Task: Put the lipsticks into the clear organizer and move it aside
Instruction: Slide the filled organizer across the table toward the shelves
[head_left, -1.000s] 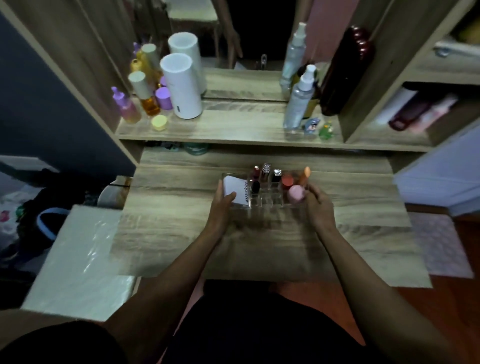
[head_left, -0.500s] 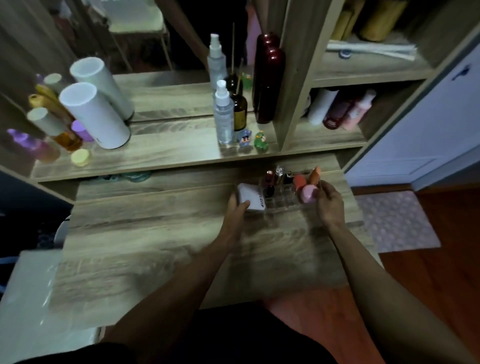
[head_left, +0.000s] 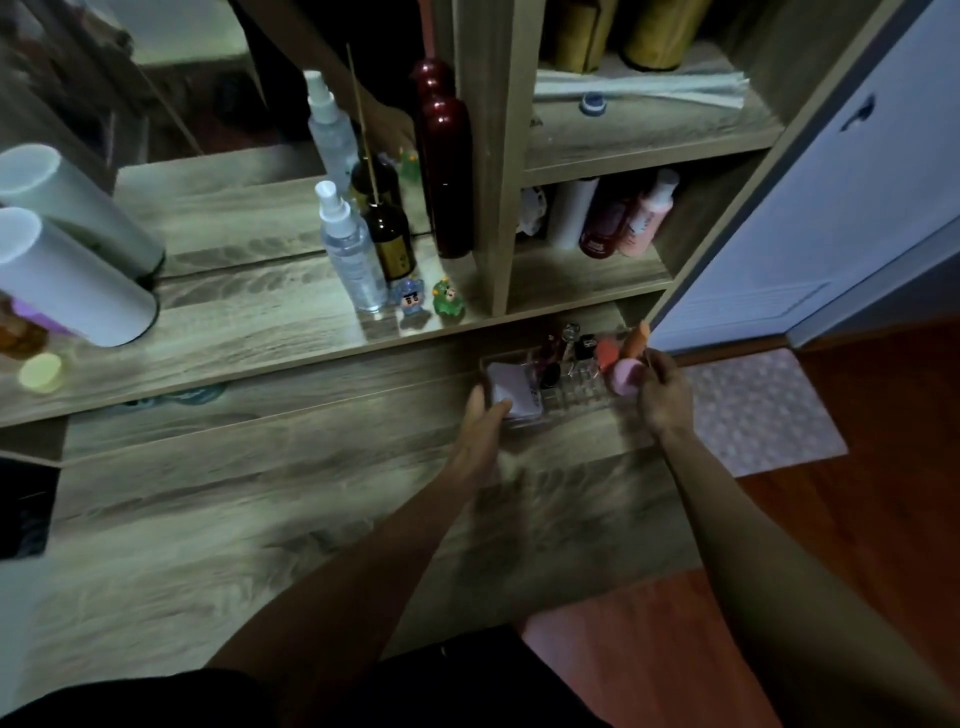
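Note:
The clear organizer (head_left: 574, 396) sits at the far right of the wooden desk (head_left: 260, 499), just under the shelf edge. Several lipsticks (head_left: 566, 345) stand upright in its compartments. A white compact (head_left: 511, 388) fills its left section, and pink and orange sponges (head_left: 626, 375) fill its right end. My left hand (head_left: 480, 426) grips the organizer's left end, thumb against the compact. My right hand (head_left: 665, 392) holds its right end beside the pink sponge.
On the shelf above stand a clear spray bottle (head_left: 350, 249), an amber bottle (head_left: 389, 239), two small figurines (head_left: 428, 301), a dark red bottle (head_left: 447, 156) and white cylinders (head_left: 72, 280). A vertical divider (head_left: 493, 156) rises behind the organizer. Right of the desk lie a floor mat (head_left: 758, 410) and red floor.
Both hands have slid the organizer from the desk's middle to its right end. The view has swung right with it.

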